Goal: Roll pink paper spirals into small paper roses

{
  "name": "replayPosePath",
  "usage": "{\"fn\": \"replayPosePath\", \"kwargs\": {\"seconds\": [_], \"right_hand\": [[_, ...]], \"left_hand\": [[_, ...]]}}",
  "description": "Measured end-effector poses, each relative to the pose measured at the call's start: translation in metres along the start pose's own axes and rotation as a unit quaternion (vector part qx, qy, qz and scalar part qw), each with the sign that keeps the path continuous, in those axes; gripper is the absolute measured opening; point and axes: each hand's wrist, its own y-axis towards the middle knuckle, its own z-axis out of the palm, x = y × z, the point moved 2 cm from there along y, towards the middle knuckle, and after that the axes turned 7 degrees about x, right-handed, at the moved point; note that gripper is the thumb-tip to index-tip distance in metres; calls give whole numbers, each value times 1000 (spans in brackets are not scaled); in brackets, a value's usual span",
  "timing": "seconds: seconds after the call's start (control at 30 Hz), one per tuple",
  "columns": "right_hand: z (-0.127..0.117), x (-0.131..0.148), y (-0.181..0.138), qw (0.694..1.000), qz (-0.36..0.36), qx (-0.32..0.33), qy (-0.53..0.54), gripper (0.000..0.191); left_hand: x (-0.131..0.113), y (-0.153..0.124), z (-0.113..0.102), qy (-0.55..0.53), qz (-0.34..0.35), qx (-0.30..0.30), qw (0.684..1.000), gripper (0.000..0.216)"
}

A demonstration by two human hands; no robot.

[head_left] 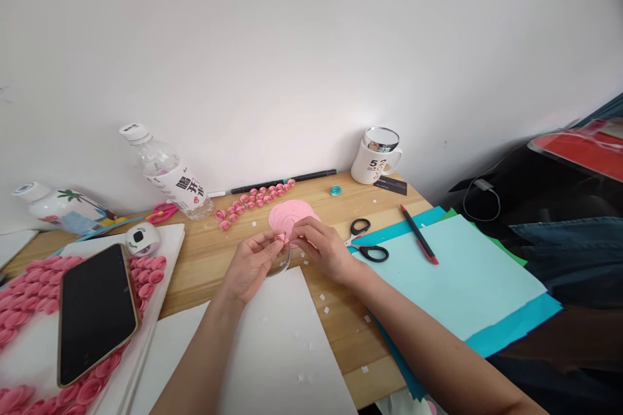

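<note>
Between the fingertips of my left hand (254,262) is a small rolled pink paper flower (281,238). My right hand (325,245) meets it from the other side with bent fingers pressed together; what exactly they pinch is too small to make out. Just behind both hands lies a stack of pink paper circles (285,212). A clear ring-shaped thing, perhaps a tape roll (285,266), shows partly under my hands. Black-handled scissors (372,251) lie right of my right hand, their blades partly hidden. Rows of finished pink paper rolls (257,198) sit farther back.
White paper (272,350) lies below my hands. At left, a phone (100,311) rests on a board of pink flowers (150,272). A bottle (168,172), a mug (372,162) and a teal roll (335,190) stand behind. Blue sheets (462,272) with a pen (418,233) are right.
</note>
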Motion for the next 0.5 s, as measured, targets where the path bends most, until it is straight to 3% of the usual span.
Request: {"fn": "replayPosePath", "kwargs": {"seconds": [0.5], "right_hand": [[3, 1, 0, 999, 18, 27, -16, 16]], "left_hand": [[-3, -2, 3, 54, -8, 29, 998, 17]]}}
